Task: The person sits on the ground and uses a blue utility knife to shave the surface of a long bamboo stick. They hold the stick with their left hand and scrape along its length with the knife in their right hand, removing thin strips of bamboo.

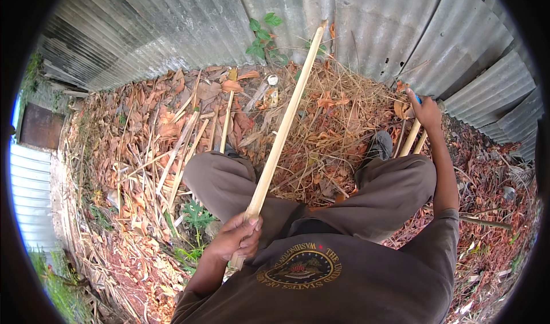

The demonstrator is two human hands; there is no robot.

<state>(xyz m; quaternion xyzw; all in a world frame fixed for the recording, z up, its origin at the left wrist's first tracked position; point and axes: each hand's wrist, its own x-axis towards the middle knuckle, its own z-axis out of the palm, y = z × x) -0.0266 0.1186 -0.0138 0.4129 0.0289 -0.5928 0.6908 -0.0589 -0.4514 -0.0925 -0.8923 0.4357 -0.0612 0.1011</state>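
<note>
My left hand (240, 235) is wrapped round the near end of a long, pale bamboo strip (286, 120). The strip slants up and away to the right, and its far tip stands out in front of the metal sheets. Out to the right, beyond my knee, my right hand (427, 113) is closed round a small blue thing (418, 99). Only a sliver of blue shows between its fingers, so its kind is hidden. Below that hand, two light poles (410, 138) lie partly behind my right knee.
Corrugated metal sheets (389, 26) wall off the far side. Dry leaves and straw (321, 123) cover the ground between my bent knees. Loose strips (183, 152) lie to the left, near a small green plant (197, 215). A bottle (271, 92) rests by the wall.
</note>
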